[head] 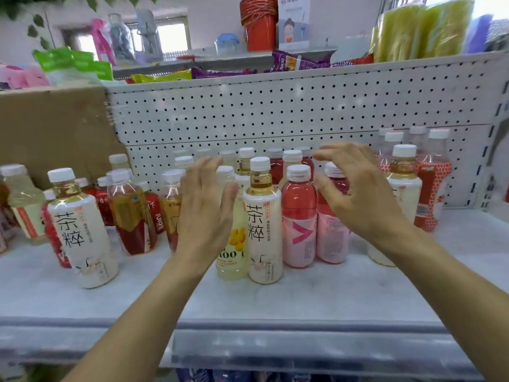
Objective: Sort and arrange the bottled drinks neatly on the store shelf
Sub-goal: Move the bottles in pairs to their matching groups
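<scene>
Several bottled drinks stand on a white shelf [275, 299]. At the centre front are a pale yellow juice bottle [232, 252], a white-labelled tea bottle [264, 221] and a pink drink bottle [299, 216]. A second pink bottle [332, 238] stands right of it, partly hidden behind my right hand [355, 188]. That hand hovers with fingers spread and gently bent, holding nothing. My left hand [205, 208] is flat with straight fingers against the left side of the yellow bottle. Another white tea bottle [82, 230] stands at the left front.
Red and amber juice bottles [132, 213] crowd the left. More tea and red bottles [429, 188] stand at the right. A perforated back panel [275, 111] closes the shelf behind, with a cardboard sheet [55, 128] at the left. Snack packs lie on the upper shelf.
</scene>
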Demonstrator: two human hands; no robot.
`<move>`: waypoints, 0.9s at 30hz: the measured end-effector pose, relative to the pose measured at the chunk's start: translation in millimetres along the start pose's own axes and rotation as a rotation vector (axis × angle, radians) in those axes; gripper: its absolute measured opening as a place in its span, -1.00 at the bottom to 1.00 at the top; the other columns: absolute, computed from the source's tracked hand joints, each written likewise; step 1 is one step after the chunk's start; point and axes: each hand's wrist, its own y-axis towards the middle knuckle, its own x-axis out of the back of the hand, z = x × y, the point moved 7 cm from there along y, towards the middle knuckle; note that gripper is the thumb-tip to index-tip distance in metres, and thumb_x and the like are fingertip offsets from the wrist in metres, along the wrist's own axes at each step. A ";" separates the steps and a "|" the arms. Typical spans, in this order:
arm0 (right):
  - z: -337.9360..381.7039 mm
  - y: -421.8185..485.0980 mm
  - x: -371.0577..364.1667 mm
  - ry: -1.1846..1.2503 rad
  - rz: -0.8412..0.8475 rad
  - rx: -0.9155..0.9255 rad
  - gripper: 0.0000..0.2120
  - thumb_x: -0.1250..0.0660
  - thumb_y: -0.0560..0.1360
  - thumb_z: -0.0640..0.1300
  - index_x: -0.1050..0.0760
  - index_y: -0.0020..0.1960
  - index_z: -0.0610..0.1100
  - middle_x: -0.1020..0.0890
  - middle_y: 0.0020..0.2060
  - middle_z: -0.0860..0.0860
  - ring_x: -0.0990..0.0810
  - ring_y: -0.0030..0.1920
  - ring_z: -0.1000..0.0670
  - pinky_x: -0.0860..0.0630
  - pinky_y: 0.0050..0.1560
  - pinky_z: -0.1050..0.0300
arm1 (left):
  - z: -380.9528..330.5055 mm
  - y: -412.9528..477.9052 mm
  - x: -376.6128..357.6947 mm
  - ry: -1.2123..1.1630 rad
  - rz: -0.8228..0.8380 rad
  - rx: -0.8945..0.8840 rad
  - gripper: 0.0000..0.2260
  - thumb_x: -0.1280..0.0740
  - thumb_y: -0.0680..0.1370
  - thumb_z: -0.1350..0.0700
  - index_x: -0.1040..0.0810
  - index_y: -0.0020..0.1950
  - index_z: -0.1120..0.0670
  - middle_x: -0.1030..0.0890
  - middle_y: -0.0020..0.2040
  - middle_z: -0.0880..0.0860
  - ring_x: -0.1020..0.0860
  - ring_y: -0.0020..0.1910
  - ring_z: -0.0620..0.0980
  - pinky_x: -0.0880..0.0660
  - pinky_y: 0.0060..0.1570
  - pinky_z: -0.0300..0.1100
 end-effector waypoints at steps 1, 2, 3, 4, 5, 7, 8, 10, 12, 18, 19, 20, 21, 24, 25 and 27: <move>-6.6 -7.9 10.4 -0.010 -0.076 0.003 -0.67 -0.31 0.52 -0.11 -0.54 0.26 -0.15 -0.55 0.23 -0.07 -0.39 0.28 -0.08 -0.27 0.32 0.12 | -10.4 -4.8 1.2 -0.010 -0.059 -0.065 -0.57 -0.20 0.65 0.00 -0.31 0.49 0.12 -0.35 0.41 0.11 -0.28 0.43 0.01 -0.16 0.47 -0.19; -14.7 -16.9 21.0 -0.028 -0.158 -0.007 -0.66 -0.32 0.51 -0.13 -0.53 0.27 -0.17 -0.53 0.24 -0.10 -0.37 0.30 -0.09 -0.25 0.35 0.12 | -19.3 -10.4 -1.4 -0.065 -0.079 -0.100 -0.54 -0.20 0.65 -0.01 -0.28 0.50 0.13 -0.34 0.43 0.10 -0.27 0.45 0.00 -0.13 0.47 -0.25; -23.6 -26.6 31.4 -0.041 -0.239 -0.037 -0.62 -0.34 0.51 -0.13 -0.49 0.29 -0.20 -0.49 0.27 -0.14 -0.35 0.32 -0.10 -0.24 0.37 0.10 | -27.1 -16.8 -6.1 -0.148 -0.062 -0.104 -0.51 -0.21 0.64 -0.04 -0.22 0.53 0.10 -0.32 0.45 0.08 -0.27 0.46 -0.03 -0.14 0.47 -0.27; -37.2 -36.8 39.1 -0.032 -0.304 -0.095 -0.56 -0.36 0.49 -0.12 -0.44 0.33 -0.22 -0.44 0.31 -0.16 -0.32 0.34 -0.10 -0.24 0.40 0.07 | -32.6 -22.4 -12.7 -0.243 -0.026 -0.079 -0.47 -0.23 0.63 -0.07 -0.16 0.55 0.03 -0.29 0.47 0.03 -0.27 0.48 -0.08 -0.17 0.46 -0.27; -52.9 -46.4 44.5 0.009 -0.341 -0.184 -0.47 -0.39 0.46 -0.09 -0.37 0.38 -0.22 -0.40 0.33 -0.17 -0.31 0.36 -0.09 -0.25 0.41 0.03 | -35.3 -26.9 -20.2 -0.334 0.015 -0.029 -0.43 -0.25 0.61 -0.11 -0.10 0.56 -0.06 -0.27 0.49 -0.02 -0.27 0.48 -0.14 -0.19 0.45 -0.29; -86.7 -61.5 44.9 0.191 -0.311 -0.432 -0.28 -0.45 0.42 0.00 -0.22 0.47 -0.11 -0.34 0.38 -0.09 -0.33 0.37 -0.03 -0.32 0.40 -0.08 | -34.7 -32.6 -34.1 -0.439 0.076 0.097 -0.35 -0.30 0.59 -0.15 -0.03 0.57 -0.13 -0.25 0.50 -0.10 -0.25 0.48 -0.26 -0.19 0.41 -0.37; -102.6 -67.9 39.5 0.298 -0.251 -0.567 -0.20 -0.50 0.40 0.04 -0.15 0.50 -0.01 -0.33 0.41 -0.03 -0.37 0.36 0.01 -0.36 0.39 -0.12 | -33.1 -33.5 -39.3 -0.435 0.093 0.145 -0.31 -0.33 0.58 -0.13 -0.01 0.58 -0.11 -0.25 0.49 -0.12 -0.24 0.47 -0.27 -0.19 0.40 -0.36; -122.9 -79.8 25.7 0.450 -0.103 -0.778 -0.12 -0.53 0.39 0.04 -0.07 0.53 0.08 -0.39 0.41 0.02 -0.45 0.32 0.03 -0.40 0.37 -0.18 | -33.8 -32.6 -43.5 -0.362 0.112 0.165 -0.27 -0.36 0.57 -0.08 -0.01 0.61 -0.06 -0.26 0.51 -0.10 -0.23 0.49 -0.23 -0.20 0.43 -0.27; -133.6 -87.4 17.2 0.482 -0.019 -0.846 -0.17 -0.52 0.39 0.03 -0.13 0.51 0.06 -0.50 0.31 0.02 -0.52 0.25 -0.01 -0.45 0.31 -0.24 | -38.0 -28.8 -43.5 -0.279 0.136 0.158 -0.29 -0.35 0.58 -0.06 -0.03 0.61 -0.03 -0.27 0.55 -0.02 -0.22 0.51 -0.15 -0.20 0.46 -0.19; -131.6 -90.9 15.2 0.522 0.064 -0.810 -0.47 -0.48 0.45 -0.03 -0.34 0.34 -0.06 -0.59 0.08 0.10 -0.59 0.07 0.08 -0.54 0.18 -0.15 | -31.2 -10.3 -49.4 -0.060 0.269 0.205 -0.45 -0.11 0.58 -0.33 -0.32 0.43 -0.01 -0.53 0.26 0.03 -0.51 0.25 0.09 -0.47 0.22 0.15; -127.5 -91.9 15.5 0.556 0.086 -0.792 -0.50 -0.47 0.46 -0.05 -0.35 0.33 -0.05 -0.59 0.06 0.13 -0.58 0.05 0.14 -0.55 0.14 -0.10 | -32.3 -9.4 -49.6 -0.042 0.278 0.211 -0.46 -0.08 0.58 -0.34 -0.36 0.38 0.00 -0.52 0.21 0.04 -0.51 0.21 0.10 -0.47 0.18 0.15; -122.8 -93.2 15.9 0.589 0.106 -0.772 -0.52 -0.46 0.47 -0.07 -0.36 0.32 -0.04 -0.59 0.05 0.16 -0.57 0.05 0.17 -0.55 0.10 -0.05 | -33.4 -9.4 -49.0 -0.029 0.280 0.222 -0.47 -0.07 0.59 -0.32 -0.38 0.37 0.02 -0.49 0.19 0.06 -0.49 0.20 0.11 -0.46 0.19 0.13; -118.3 -95.0 16.4 0.617 0.125 -0.752 -0.55 -0.45 0.48 -0.09 -0.37 0.31 -0.02 -0.59 0.05 0.18 -0.57 0.05 0.19 -0.55 0.07 0.00 | -35.4 -10.3 -47.6 -0.022 0.269 0.233 -0.48 -0.07 0.60 -0.30 -0.38 0.37 0.03 -0.47 0.19 0.07 -0.46 0.20 0.10 -0.43 0.21 0.10; -106.8 -101.2 18.2 0.684 0.160 -0.686 -0.63 -0.44 0.48 -0.12 -0.39 0.21 0.10 -0.61 0.07 0.17 -0.60 0.07 0.17 -0.56 0.01 0.09 | -41.0 -20.8 -40.7 -0.142 0.204 0.293 -0.48 -0.14 0.58 -0.32 -0.37 0.39 0.00 -0.44 0.25 0.05 -0.45 0.18 -0.01 -0.40 0.26 0.03; -103.8 -104.1 17.3 0.704 0.174 -0.674 -0.60 -0.45 0.47 -0.12 -0.38 0.21 0.12 -0.61 0.08 0.16 -0.60 0.07 0.17 -0.55 -0.01 0.12 | -41.0 -29.0 -41.1 -0.243 0.203 0.330 -0.47 -0.20 0.54 -0.34 -0.35 0.38 -0.04 -0.45 0.29 0.01 -0.47 0.18 -0.07 -0.42 0.26 0.00; -95.9 -111.4 12.1 0.685 0.229 -0.640 -0.45 -0.51 0.41 -0.12 -0.32 0.29 0.10 -0.58 0.10 0.18 -0.59 0.07 0.18 -0.54 -0.06 0.21 | -39.1 -52.8 -48.3 -0.396 0.232 0.405 -0.35 -0.37 0.44 -0.32 -0.25 0.43 -0.12 -0.48 0.31 -0.08 -0.51 0.22 -0.15 -0.47 0.25 -0.05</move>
